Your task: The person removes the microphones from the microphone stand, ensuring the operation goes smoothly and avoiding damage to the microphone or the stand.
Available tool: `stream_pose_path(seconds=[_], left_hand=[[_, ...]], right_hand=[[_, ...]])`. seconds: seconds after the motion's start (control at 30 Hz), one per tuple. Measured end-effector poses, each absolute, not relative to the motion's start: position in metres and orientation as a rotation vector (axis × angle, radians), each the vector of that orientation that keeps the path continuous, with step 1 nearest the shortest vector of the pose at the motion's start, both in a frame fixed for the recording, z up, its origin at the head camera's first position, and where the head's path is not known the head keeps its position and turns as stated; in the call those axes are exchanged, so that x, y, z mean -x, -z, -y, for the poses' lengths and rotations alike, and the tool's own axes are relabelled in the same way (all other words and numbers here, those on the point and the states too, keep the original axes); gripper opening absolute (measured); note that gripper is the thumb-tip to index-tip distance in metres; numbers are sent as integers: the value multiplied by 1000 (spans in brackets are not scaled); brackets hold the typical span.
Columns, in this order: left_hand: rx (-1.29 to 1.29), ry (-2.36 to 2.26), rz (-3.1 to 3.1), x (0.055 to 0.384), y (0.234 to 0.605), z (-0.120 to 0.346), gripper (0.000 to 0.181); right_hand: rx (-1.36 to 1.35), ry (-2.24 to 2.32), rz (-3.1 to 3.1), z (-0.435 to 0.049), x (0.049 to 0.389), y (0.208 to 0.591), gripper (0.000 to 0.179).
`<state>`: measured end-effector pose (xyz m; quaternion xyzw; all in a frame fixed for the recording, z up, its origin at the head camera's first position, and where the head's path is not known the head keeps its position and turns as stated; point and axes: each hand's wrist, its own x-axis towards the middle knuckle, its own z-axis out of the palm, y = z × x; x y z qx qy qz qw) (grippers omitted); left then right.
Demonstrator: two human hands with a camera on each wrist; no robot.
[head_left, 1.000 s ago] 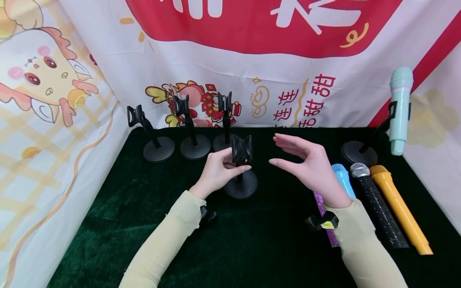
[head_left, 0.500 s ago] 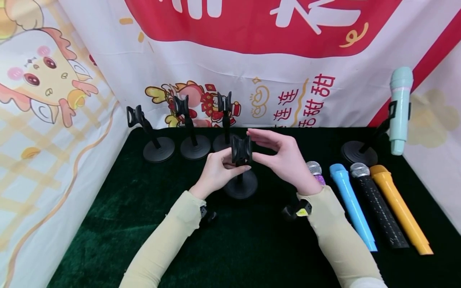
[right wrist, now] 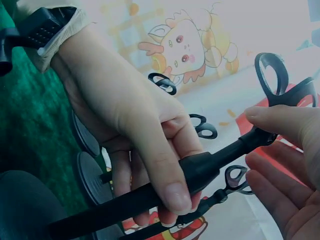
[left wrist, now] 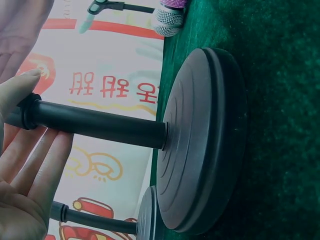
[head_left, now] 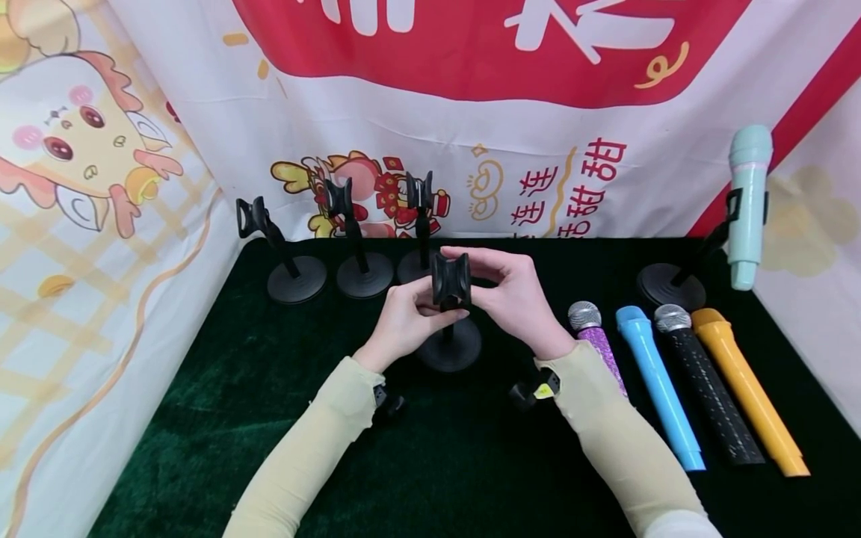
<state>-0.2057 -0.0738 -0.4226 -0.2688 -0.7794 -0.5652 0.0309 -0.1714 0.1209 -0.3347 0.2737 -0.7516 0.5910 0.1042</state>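
A black desktop microphone stand (head_left: 450, 347) with a round base and an open clip on top stands upright in mid-table. My left hand (head_left: 403, 317) grips its pole (left wrist: 100, 122) just below the clip, thumb in front and fingers behind. On the other side, my right hand (head_left: 507, 295) holds the stand's head, its thumb against the joint under the clip (right wrist: 272, 80) and its fingers reaching behind. Part of those fingers is hidden by the clip in the head view.
Three more stands, including the leftmost stand (head_left: 296, 279), line the back left. At right lie a purple microphone (head_left: 602, 347), a blue one (head_left: 659, 385), a black one (head_left: 706, 381) and a yellow one (head_left: 750, 388). A mint microphone (head_left: 748, 202) sits in a stand behind them.
My right hand has moved left from beside the microphones to the clip of the stand. The purple and blue microphones have come into fuller view. My left hand keeps its hold on the pole.
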Motion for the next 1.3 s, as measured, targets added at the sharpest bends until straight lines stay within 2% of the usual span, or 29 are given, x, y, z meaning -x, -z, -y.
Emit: stream_pose_path(seconds=[0.37, 1.13, 1.3], left_hand=[[828, 1747, 2398, 206, 423, 74, 40], [853, 1805, 2343, 204, 429, 76, 30], [849, 1800, 2348, 203, 429, 79, 25]], right_hand=[[-767, -1707, 2179, -119, 187, 358, 26], [-758, -1590, 2172, -119, 186, 356, 18], [-729, -1578, 2198, -114, 175, 341, 16]])
